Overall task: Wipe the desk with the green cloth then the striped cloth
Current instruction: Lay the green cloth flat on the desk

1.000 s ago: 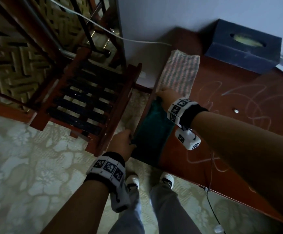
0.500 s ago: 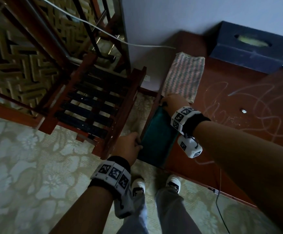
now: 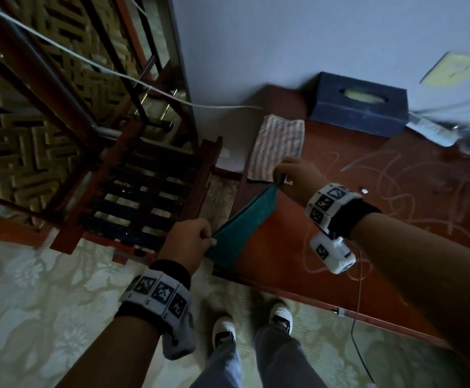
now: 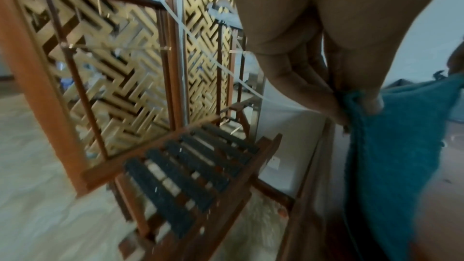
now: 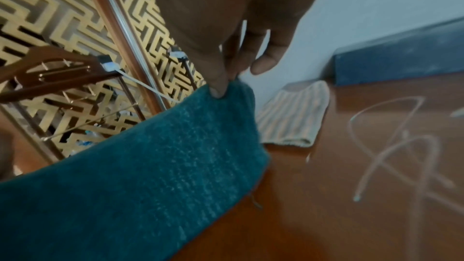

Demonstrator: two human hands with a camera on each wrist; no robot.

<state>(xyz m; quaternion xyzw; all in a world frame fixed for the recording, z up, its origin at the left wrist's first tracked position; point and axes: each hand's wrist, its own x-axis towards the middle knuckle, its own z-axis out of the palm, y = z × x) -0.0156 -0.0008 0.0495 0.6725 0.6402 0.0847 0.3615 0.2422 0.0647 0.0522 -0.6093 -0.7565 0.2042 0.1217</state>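
Left hand (image 3: 186,242) and right hand (image 3: 298,175) raised apart, fingers (image 5: 218,86) pinched

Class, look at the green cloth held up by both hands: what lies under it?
Under the green cloth shows the desk's bare reddish wood near its left edge. Whatever lies directly beneath its hanging fold is covered.

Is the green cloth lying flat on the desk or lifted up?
Lifted up. The left hand and right hand each pinch a top corner of the green cloth, so it hangs stretched between them at the desk edge.
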